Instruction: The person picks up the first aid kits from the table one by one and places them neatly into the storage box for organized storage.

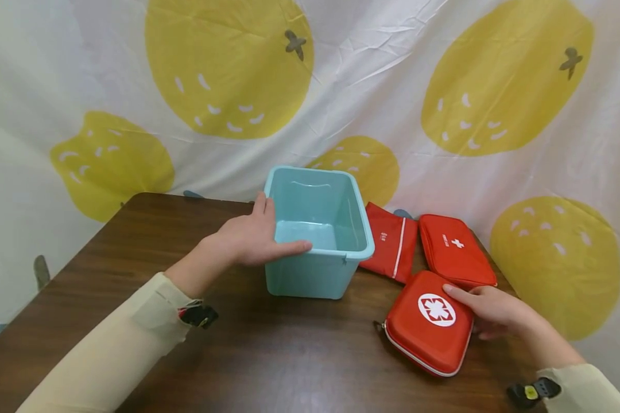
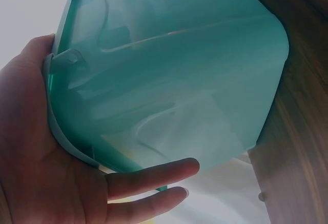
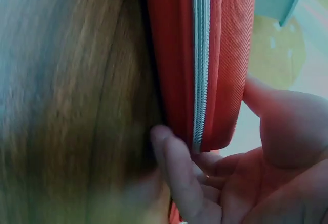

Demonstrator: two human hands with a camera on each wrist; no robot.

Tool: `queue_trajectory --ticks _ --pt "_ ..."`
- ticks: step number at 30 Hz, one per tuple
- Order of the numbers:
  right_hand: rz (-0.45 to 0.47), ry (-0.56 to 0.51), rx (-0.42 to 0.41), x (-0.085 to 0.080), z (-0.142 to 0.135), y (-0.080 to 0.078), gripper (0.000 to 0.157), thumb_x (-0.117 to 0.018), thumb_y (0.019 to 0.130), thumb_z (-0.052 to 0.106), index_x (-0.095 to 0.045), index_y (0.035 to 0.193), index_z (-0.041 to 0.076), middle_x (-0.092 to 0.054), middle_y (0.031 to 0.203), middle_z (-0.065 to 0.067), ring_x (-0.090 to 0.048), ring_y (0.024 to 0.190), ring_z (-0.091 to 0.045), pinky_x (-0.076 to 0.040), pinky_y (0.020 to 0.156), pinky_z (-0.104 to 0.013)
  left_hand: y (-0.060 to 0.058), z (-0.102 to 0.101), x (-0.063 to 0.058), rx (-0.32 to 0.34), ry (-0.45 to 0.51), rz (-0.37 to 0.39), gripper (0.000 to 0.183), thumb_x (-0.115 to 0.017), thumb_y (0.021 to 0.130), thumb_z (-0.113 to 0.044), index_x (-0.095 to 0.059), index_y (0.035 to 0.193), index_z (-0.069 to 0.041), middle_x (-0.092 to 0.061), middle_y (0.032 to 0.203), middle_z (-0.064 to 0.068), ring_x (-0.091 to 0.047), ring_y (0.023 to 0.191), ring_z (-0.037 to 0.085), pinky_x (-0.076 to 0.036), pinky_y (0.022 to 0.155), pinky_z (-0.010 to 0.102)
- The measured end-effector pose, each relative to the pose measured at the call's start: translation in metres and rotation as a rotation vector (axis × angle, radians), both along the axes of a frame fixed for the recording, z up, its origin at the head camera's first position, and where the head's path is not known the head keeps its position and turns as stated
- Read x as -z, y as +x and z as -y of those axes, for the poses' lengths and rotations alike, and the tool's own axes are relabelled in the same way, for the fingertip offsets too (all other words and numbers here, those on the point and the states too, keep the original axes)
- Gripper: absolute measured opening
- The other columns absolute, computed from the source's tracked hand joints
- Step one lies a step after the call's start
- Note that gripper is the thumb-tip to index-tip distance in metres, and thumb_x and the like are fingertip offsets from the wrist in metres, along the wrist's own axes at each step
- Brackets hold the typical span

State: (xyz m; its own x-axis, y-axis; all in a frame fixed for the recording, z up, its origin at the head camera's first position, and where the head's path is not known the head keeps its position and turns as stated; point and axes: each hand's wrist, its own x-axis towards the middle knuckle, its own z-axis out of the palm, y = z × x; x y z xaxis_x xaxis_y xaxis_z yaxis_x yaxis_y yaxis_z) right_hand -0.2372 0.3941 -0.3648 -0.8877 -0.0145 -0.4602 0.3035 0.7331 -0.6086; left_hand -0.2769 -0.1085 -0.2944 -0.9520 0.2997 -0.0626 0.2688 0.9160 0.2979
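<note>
A light blue plastic bin [image 1: 315, 275] stands on the table, its inside showing bare. My left hand [image 1: 248, 232] rests on its near left corner, thumb along the near rim. In the left wrist view two straight fingers [image 2: 154, 179] extend along the outer wall. On the right lies a red zipped first-aid case [image 1: 429, 327] with a white round emblem. My right hand [image 1: 496, 310] grips its right side, thumb on top. The right wrist view has the curled fingers [image 3: 179, 172] at the lower edge, beside the zipper [image 3: 201, 65].
Behind the case lie a flat red pouch [image 1: 390, 241] with a white stripe and a red first-aid bag [image 1: 457, 249] with a white cross. The dark wooden table [image 1: 268, 355] meets a lemon-print cloth [image 1: 361, 69] at the back.
</note>
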Motion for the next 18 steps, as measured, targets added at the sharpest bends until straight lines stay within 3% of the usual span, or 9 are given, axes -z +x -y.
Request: queue_trajectory --ticks 8,15,18 --pt "0.013 -0.284 0.012 0.007 -0.002 -0.006 0.057 -0.055 0.114 0.049 -0.057 0.132 -0.005 -0.078 0.098 0.001 -0.078 0.088 -0.015 -0.068 0.078 -0.041 0.001 -0.001 0.0 -0.007 -0.002 -0.006 0.141 -0.047 0.087 -0.098 -0.001 0.174 0.002 0.004 0.185 0.02 -0.069 0.128 0.041 -0.059 0.099 0.053" --pt "-0.068 -0.352 0.055 0.008 0.005 -0.006 0.071 -0.055 0.114 0.047 -0.031 0.153 -0.007 -0.074 0.106 0.0 -0.077 0.093 -0.014 -0.067 0.084 -0.038 0.001 -0.001 -0.001 -0.01 -0.023 0.001 0.142 -0.046 0.086 -0.099 0.0 0.174 0.002 0.004 0.185 0.02 -0.068 0.129 0.042 -0.059 0.102 0.054" --pt "-0.114 -0.388 0.079 0.011 0.009 -0.005 0.077 -0.055 0.114 0.049 -0.022 0.166 0.003 -0.069 0.112 0.001 -0.075 0.097 -0.012 -0.066 0.087 -0.036 0.001 -0.001 -0.001 -0.005 -0.027 0.007 0.142 -0.045 0.087 -0.099 0.0 0.174 0.003 0.005 0.185 0.02 -0.068 0.131 0.042 -0.058 0.103 0.054"
